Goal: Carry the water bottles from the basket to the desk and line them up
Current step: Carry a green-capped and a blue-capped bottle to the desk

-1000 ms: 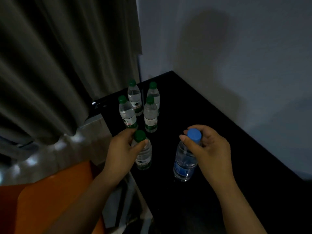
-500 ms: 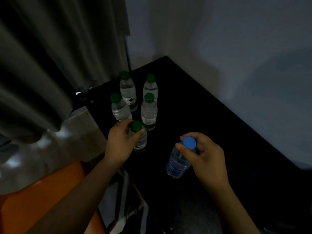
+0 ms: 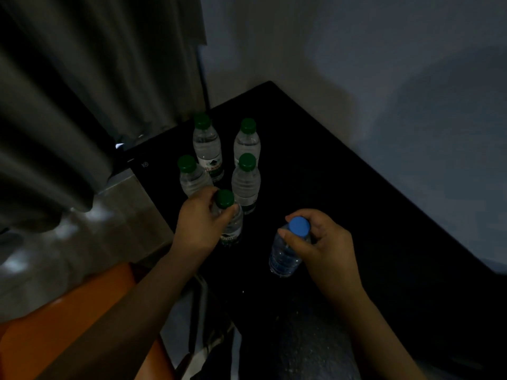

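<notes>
While both hands work over the dark table (image 3: pixel 356 204), we note that each has a bottle by the neck.

Left hand (image 3: pixel 197 223): fingers and thumb curled round the neck of a green-cap bottle (image 3: pixel 233 229), just under the cap. The bottle is upright, close to the table's 9 o'clock edge.

Right hand (image 3: pixel 323 242): thumb and fingers pinch a blue-cap bottle (image 3: pixel 285 256) just below its cap. The bottle leans, with its base toward 7 o'clock of the hand. We cannot tell whether either base touches the table. The blue-cap bottle lies at 4 o'clock of the green-cap bottle, apart from it.

At 12 o'clock of the left hand we count four upright green-capped bottles in a two-by-two block: back-left bottle (image 3: pixel 207 146), back-right bottle (image 3: pixel 247 144), front-left bottle (image 3: pixel 192 179), front-right bottle (image 3: pixel 245 182). The front-left bottle is partly hidden behind the left hand. The front-right bottle stands just beside the green-cap bottle, at its 1 o'clock.

Surroundings: grey curtain (image 3: pixel 82 91) at 10 o'clock, pale wall (image 3: pixel 384 64) from 1 to 3 o'clock, orange surface (image 3: pixel 55 325) at 7 o'clock. The light is dim and the labels are unreadable.
</notes>
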Action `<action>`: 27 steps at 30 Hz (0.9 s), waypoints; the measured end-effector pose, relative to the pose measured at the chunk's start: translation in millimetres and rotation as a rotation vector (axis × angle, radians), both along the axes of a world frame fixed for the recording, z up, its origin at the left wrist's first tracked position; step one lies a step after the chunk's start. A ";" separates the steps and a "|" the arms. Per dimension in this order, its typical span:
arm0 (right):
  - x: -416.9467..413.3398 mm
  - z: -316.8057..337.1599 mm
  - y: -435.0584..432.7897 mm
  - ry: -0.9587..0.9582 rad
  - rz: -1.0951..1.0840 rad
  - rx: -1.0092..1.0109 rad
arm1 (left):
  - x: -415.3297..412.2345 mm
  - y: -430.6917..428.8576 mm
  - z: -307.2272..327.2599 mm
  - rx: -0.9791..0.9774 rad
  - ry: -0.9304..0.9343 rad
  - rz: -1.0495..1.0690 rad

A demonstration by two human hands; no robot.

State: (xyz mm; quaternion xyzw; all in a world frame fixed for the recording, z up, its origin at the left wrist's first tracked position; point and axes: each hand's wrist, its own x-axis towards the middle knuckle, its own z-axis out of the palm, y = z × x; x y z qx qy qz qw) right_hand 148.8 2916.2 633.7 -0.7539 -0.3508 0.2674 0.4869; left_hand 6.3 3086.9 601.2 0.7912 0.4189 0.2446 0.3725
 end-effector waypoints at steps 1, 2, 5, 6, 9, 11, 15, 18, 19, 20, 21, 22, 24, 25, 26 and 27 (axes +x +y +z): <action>1.2 -1.7 4.5 -0.003 0.004 -0.005 | -0.2 1.4 0.0 0.005 0.009 -0.008; 2.3 -3.6 9.3 -0.009 0.002 -0.009 | -0.2 2.1 0.1 0.014 0.018 -0.014; 5.3 -8.8 24.0 -0.035 -0.008 -0.016 | 0.0 3.0 0.8 0.048 0.036 -0.015; 6.4 -10.5 29.1 -0.044 -0.012 -0.020 | 0.0 3.5 1.1 0.052 0.038 -0.014; 9.9 -15.0 42.1 -0.052 -0.019 -0.022 | 0.2 4.2 2.1 0.045 0.035 -0.016; 10.8 -18.0 49.5 -0.062 -0.029 -0.013 | -0.2 4.1 2.2 0.032 0.024 -0.018; 12.6 -23.1 59.1 -0.088 -0.046 -0.009 | 0.0 4.1 2.5 0.038 0.020 -0.018; 13.8 -25.9 62.1 -0.097 -0.047 -0.011 | 0.2 4.7 1.7 0.049 0.021 -0.021; 13.8 -26.7 62.6 -0.096 -0.045 -0.014 | 0.0 5.0 1.3 0.052 0.022 -0.024; 13.7 -27.7 62.7 -0.095 -0.044 -0.018 | -0.1 5.5 0.8 0.055 0.022 -0.025; 13.6 -28.7 62.7 -0.094 -0.045 -0.022 | -0.4 6.0 0.2 0.059 0.020 -0.026; 13.4 -29.3 62.4 -0.091 -0.047 -0.024 | -0.4 6.5 -0.7 0.062 0.017 -0.025; 13.1 -29.2 62.3 -0.083 -0.043 -0.028 | -0.1 7.0 -2.1 0.068 0.018 -0.017; 12.7 -28.8 62.5 -0.084 -0.036 -0.033 | -0.1 7.3 -2.7 0.075 0.022 -0.012; 12.0 -28.3 62.7 -0.093 -0.029 -0.039 | 0.1 7.5 -3.4 0.083 0.024 -0.009; 11.3 -27.4 62.8 -0.109 -0.024 -0.044 | 0.2 7.8 -3.9 0.088 0.024 -0.009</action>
